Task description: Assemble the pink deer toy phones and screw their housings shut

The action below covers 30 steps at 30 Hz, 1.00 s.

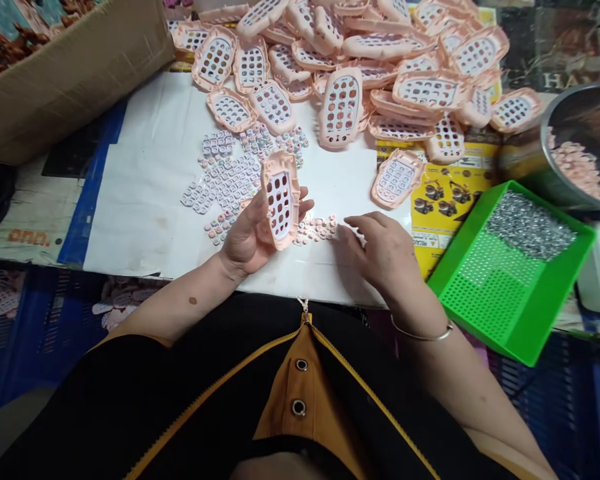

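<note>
My left hand [253,233] is wrapped round a pink plastic toy phone shell [280,207], held tilted up above the table with its rows of button holes showing. To the right, my right hand [383,250] hovers low over the white work surface. Its fingers are bent a little and apart, and nothing shows between them. Close to its fingertips lies a small heap of pink button pieces [320,230]. Beyond and left of the held shell are many small pale key pieces [233,180], spread in clusters. Another shell [397,179] with pale keys in it rests beyond my right hand.
A large pile of pink shells [343,107] covers the back. On the right stand a green perforated tray [505,320] holding small silvery metal parts and a metal bowl [525,157] with pink pieces. A cardboard box [95,73] takes up the back left.
</note>
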Each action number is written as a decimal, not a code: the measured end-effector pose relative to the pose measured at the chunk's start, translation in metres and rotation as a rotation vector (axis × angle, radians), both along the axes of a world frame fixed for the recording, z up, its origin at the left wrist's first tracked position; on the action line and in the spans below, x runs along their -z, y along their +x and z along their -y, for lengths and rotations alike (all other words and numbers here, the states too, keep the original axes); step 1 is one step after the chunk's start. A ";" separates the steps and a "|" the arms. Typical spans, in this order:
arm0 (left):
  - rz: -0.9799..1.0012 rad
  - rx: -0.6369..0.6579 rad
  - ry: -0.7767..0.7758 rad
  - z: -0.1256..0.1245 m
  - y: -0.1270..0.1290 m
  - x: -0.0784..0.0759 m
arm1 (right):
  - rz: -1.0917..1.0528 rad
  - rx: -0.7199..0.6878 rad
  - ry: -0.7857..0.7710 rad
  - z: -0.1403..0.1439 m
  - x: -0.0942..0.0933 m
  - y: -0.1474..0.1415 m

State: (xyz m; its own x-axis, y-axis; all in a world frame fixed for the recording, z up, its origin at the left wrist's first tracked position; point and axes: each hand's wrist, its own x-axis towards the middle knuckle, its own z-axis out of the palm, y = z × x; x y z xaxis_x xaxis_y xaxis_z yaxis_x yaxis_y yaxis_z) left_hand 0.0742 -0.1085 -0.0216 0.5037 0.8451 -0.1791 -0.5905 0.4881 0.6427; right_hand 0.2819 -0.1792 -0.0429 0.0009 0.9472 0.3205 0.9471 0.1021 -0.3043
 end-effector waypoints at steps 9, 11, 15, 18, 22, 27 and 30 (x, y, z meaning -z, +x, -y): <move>-0.066 0.031 -0.067 0.004 0.000 0.002 | 0.169 -0.013 -0.001 -0.015 0.009 -0.014; -0.059 0.021 -0.064 0.003 0.001 0.003 | 0.125 0.004 -0.005 -0.012 0.006 -0.010; -0.056 0.025 -0.068 0.002 0.003 0.006 | -0.083 -0.023 0.146 -0.004 -0.008 -0.015; -0.052 0.057 -0.108 0.003 0.002 0.007 | -0.127 -0.250 0.272 0.000 -0.018 -0.030; -0.033 0.088 -0.103 0.004 -0.001 0.008 | 0.005 -0.505 0.442 -0.004 -0.022 -0.041; -0.004 0.103 -0.096 0.003 -0.003 0.009 | 0.091 -0.584 0.361 -0.005 -0.029 -0.042; 0.018 0.094 -0.104 0.001 -0.003 0.009 | 0.140 -0.595 0.263 0.002 -0.036 -0.044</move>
